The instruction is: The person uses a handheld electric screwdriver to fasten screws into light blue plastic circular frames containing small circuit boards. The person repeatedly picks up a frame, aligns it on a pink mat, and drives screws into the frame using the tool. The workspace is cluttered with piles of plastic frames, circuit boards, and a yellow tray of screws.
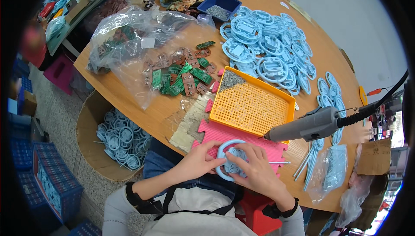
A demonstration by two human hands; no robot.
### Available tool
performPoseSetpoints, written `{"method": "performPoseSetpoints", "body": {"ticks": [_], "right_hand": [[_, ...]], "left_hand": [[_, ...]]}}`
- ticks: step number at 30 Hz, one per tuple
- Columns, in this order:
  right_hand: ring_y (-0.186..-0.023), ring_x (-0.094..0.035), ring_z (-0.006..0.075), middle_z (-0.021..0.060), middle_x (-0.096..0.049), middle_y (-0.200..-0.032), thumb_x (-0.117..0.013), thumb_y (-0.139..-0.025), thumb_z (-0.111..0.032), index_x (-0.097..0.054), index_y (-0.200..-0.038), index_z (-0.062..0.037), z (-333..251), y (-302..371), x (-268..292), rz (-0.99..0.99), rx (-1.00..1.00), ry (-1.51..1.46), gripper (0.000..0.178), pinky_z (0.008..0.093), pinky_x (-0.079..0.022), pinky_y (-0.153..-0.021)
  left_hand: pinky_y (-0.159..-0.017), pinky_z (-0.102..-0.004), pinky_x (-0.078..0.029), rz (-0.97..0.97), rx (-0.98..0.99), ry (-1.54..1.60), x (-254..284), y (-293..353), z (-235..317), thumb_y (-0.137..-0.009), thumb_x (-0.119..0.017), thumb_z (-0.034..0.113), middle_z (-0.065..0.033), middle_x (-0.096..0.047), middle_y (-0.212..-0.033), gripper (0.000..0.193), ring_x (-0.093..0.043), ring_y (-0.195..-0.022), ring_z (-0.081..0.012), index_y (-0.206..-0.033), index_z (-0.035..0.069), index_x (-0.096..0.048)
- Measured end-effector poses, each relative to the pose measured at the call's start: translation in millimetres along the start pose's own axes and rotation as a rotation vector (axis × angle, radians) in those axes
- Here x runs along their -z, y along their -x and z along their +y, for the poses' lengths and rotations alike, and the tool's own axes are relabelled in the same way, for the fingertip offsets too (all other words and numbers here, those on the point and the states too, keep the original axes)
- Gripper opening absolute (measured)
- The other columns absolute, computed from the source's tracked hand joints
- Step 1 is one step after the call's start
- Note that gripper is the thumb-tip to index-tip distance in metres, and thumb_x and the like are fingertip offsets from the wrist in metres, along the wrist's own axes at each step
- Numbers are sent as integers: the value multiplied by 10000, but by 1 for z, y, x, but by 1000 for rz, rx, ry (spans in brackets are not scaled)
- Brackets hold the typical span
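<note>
Near the table's front edge, both my hands hold a light blue round plastic piece [233, 152] with a ring-shaped rim and a raised part in its middle. My left hand [199, 161] grips the rim's left side, thumb across its lower part. My right hand [260, 169] curls its fingers over the right side and the middle. A thin pale rod [279, 162] sticks out to the right from under my right hand; where it joins is hidden. A grey electric screwdriver [302, 126] points left, its tip at the near rim of a yellow perforated tray [255, 106].
Small metal screws [231, 79] lie in the tray's far left corner. A pink foam mat [220, 133] lies under it. Green and brown circuit boards [188, 83], a clear bag [142, 24] and piled light blue pieces [272, 41] surround it. A cardboard box [91, 136] stands below left.
</note>
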State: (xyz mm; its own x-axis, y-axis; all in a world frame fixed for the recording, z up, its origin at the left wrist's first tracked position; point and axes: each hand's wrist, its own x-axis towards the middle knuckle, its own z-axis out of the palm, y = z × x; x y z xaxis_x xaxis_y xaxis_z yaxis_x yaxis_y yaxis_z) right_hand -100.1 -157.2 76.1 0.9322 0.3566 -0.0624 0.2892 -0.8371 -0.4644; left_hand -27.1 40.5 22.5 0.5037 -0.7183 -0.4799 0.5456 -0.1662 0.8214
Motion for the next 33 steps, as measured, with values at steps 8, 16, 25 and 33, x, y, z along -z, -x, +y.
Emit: {"method": "performPoseSetpoints", "body": {"ticks": [8,16,25,33], "right_hand": [[-1234,-460,385,208,-444,-1356,-787,-680,-368,-499,-1245,-60,23,-14,-19,132,43,-118,704,485,-373,-1000],[-1095,-547,372,157,-568,-1224,-767,-660,-438,-540,-1251,-68,9,-21,-25,199,9,23,734,480,-427,-958],[-1288,-418,367,181,-425,-1419,-725,-625,-382,-406,-1386,0,2,-20,-28,132,5,64,909,488,-367,-1019],[-1272,-439,363,177,-452,-1403,-723,-696,-399,-438,-1379,-26,-2,-21,-24,182,11,-6,829,462,-369,-1040]], "left_hand": [[-585,-295,-560,-21,-7,-1,-7,-12,5,-901,-612,59,-156,-658,-938,384,-691,-756,-177,-1246,4,-450],[-634,-347,-501,-17,-182,-365,-7,-19,-7,-876,-619,60,-155,-632,-892,579,-639,-722,-201,-1384,29,-344],[-879,-467,-427,114,-156,-717,-9,-29,-18,-748,-686,236,-197,-639,-954,577,-625,-903,-352,-1250,68,-455],[-878,-404,-514,-46,-342,-391,3,-55,-74,-866,-622,147,-187,-563,-1169,620,-566,-1106,-243,-1395,36,-318]]}}
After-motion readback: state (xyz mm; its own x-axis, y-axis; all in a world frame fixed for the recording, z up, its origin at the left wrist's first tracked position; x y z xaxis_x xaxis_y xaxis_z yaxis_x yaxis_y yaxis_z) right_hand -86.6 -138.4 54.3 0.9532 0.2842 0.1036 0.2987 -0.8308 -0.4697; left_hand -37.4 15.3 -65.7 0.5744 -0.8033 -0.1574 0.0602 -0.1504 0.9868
